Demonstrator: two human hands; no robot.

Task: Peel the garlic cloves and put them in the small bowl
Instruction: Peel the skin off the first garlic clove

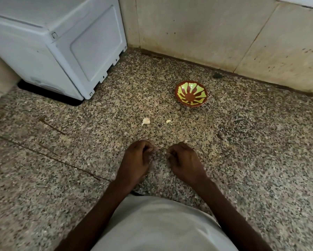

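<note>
**Both hands curled low over the counter, garlic and bowl beyond**

Left hand [136, 157] and right hand [183, 158] sit close together, fingers curled in; cannot tell whether either holds anything. Just past the hands, 2 pieces on the speckled counter [260, 160]: garlic clove [145, 121] ahead of the left, smaller garlic bit [168, 121] beside it. Farther, ahead-right: small bowl [191, 93], red-green, nothing visible inside. Far left: white appliance [61, 44].

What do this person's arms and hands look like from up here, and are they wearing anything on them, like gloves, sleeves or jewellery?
Both arms are bare from the bottom of the picture to the fingers: no sleeves show and no gloves. The left hand and the right hand carry no ring, watch or bracelet that can be seen. The only clothing in sight is a plain light grey garment over the body between the two forearms.
</note>
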